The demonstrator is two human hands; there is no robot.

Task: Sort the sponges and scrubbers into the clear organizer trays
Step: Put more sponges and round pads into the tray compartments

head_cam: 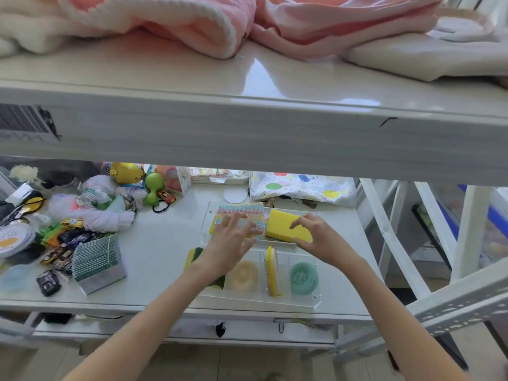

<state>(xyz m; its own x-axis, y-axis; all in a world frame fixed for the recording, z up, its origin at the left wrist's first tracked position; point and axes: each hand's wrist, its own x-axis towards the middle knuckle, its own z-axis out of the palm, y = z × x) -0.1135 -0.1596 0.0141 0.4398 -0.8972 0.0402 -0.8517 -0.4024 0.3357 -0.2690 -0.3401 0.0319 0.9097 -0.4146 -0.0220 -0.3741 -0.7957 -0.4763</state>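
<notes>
Two clear organizer trays sit on the lower shelf, a far tray and a near tray. My right hand grips a yellow sponge over the far tray's right side. My left hand rests with spread fingers on a pastel rainbow mesh scrubber in the far tray's left side. In the near tray lie a cream round scrubber, an upright yellow and white sponge and a green round scrubber. A yellow and green sponge lies left of the near tray, partly under my left forearm.
An upper shelf with pink blankets overhangs the work area. To the left lie toy cars, white yarn, a green toy and a stack of cards. A dotted pouch lies behind the trays.
</notes>
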